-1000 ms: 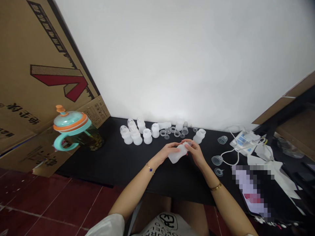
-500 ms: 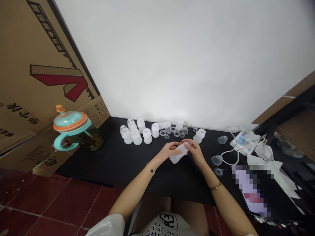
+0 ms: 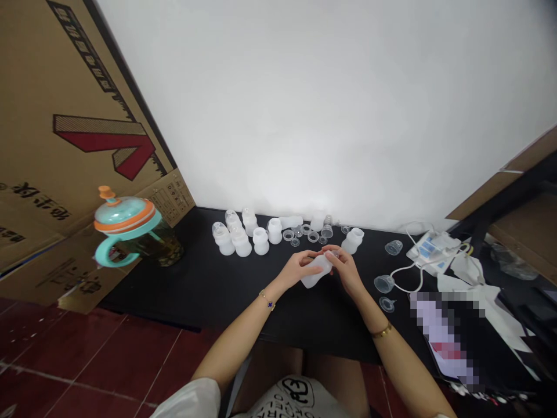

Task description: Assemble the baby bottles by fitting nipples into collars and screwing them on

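Observation:
My left hand (image 3: 301,268) is wrapped round the body of a white translucent baby bottle (image 3: 317,273), which it holds tilted above the black table. The fingers of my right hand (image 3: 344,268) close round the bottle's mouth end, on a clear plastic part (image 3: 335,253) mostly hidden by them. Just behind my right hand stands an open white bottle (image 3: 353,240). Clear rings (image 3: 313,236) and small clear parts lie beyond my hands, near the wall.
Several white bottles (image 3: 239,241), some with clear caps, stand left of centre. A large teal-handled jug (image 3: 130,232) is at the left by a cardboard box (image 3: 78,145). Clear cups (image 3: 384,283), a white cable, papers and a blurred-out tablet (image 3: 444,342) lie at the right.
The bottle has shifted and tilted slightly in my hands, its base a little higher and further right. My hands keep their hold; nothing else has visibly moved.

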Demonstrator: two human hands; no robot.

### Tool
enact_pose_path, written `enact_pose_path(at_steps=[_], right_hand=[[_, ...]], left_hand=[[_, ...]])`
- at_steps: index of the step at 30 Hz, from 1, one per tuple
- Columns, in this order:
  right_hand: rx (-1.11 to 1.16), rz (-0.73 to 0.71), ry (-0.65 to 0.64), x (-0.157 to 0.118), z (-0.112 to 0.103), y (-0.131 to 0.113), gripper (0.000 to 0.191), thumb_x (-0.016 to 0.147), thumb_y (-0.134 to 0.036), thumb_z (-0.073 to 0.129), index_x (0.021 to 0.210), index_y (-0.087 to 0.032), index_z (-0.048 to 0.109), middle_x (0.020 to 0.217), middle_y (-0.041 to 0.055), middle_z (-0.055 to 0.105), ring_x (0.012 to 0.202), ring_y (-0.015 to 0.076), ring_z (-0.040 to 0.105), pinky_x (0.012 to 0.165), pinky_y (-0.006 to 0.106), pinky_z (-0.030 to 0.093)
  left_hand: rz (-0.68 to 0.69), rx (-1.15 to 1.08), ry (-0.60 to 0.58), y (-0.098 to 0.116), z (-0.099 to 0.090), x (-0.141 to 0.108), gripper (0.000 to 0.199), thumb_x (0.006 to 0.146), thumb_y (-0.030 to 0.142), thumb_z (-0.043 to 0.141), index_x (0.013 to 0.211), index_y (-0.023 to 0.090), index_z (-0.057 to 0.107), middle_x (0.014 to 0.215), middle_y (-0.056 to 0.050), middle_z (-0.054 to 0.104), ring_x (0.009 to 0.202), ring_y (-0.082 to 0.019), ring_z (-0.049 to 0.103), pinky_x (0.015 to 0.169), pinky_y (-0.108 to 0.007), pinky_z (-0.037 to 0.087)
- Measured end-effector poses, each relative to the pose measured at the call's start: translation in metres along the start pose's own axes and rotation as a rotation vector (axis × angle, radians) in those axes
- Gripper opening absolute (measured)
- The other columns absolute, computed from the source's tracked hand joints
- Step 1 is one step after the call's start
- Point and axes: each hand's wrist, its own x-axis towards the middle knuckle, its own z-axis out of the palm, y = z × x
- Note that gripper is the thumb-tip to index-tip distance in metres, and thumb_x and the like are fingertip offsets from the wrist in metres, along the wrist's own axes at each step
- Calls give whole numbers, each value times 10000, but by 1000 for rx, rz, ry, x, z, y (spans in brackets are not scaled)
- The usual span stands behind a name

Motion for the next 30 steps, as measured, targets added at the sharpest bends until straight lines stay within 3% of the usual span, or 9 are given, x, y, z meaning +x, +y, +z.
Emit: enact_pose_path(at_steps=[14,20,30], right_hand=[[-1,-43,25,0,1,2,312,810,-476,762,980,-219,713,950,50,717,617,135,558,453,233,428],[-28,-40,45,3,0,6,375,789,-489,778,1018,-201,707,834,12,663,520,95,487,437,228,401],[-100,-39,77,4,-1,5,395,784,-512,772,998,-188,706,801,20,670,504,110,511,453,252,419]], left_hand=[[122,145,83,-1,1,1,514,713,375,849,1144,144,691,1018,-123,759,963,-280,707,822,-339,522],[203,273,153,-3,2,0,483,722,314,832,1163,178,687,1071,-92,757,1020,-268,701,856,-328,512],[228,423,207,1,5,-4,472,730,310,806,1173,208,681,1138,-64,742,1051,-251,688,892,-329,517]])
